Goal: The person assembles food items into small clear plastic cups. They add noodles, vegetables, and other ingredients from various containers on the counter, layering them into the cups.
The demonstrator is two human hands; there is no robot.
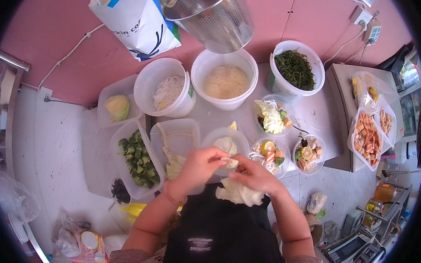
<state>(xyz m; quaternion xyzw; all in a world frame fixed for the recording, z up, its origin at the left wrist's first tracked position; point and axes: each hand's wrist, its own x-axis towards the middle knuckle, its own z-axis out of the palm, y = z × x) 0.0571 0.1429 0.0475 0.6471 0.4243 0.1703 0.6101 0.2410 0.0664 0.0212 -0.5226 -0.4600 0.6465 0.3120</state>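
My left hand (197,165) and my right hand (255,175) meet over a clear plastic bowl (242,141), fingertips pinched on a small pale piece of cabbage leaf (230,163). Beneath my right hand hangs a large pale cabbage leaf (239,192), against my black apron (214,231); it appears to be held in that hand's palm. More pale leaf (226,144) lies in the bowl. Left of it, a rectangular tub (191,126) holds stick-like pale strips and leaf pieces, partly covered by my left hand. Beside that stands a tub of broccoli (140,160).
Three filled bowls, one with cabbage (271,118), one with corn (268,148), one with mixed pieces (309,155), stand to the right. Behind are buckets of white noodles (169,91), cloudy liquid (226,82) and green strips (294,71). A perforated metal strainer (221,22) hangs above.
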